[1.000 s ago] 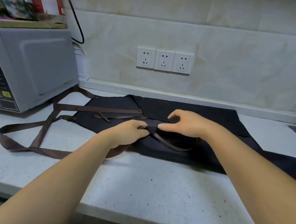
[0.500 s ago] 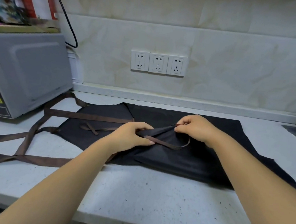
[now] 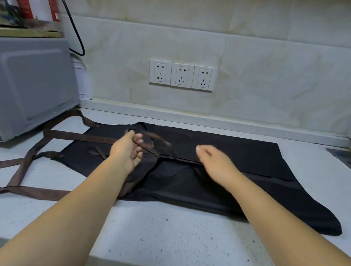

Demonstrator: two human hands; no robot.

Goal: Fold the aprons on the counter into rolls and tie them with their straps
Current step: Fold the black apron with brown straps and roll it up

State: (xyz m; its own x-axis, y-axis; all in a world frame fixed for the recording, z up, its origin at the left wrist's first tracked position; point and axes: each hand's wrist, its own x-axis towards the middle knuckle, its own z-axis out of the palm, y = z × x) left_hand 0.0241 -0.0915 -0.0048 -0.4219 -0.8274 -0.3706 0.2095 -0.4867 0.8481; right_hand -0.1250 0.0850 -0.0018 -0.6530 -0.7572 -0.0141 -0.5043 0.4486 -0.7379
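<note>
My left hand [image 3: 128, 149] pinches a thin brown strap loop [image 3: 152, 140] over the black apron [image 3: 219, 180], which lies flat and unrolled on the tabletop [image 3: 170, 236]; my right hand [image 3: 212, 160] hovers loosely curled, gripping nothing. The long straps [image 3: 28, 160] trailing toward the microwave [image 3: 27, 87] could, I judge, tangle or snag during rolling.

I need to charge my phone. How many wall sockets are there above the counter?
3, side by side on the tiled wall behind the apron: left socket, middle socket, right socket. All look free. The microwave may hide another.
</note>
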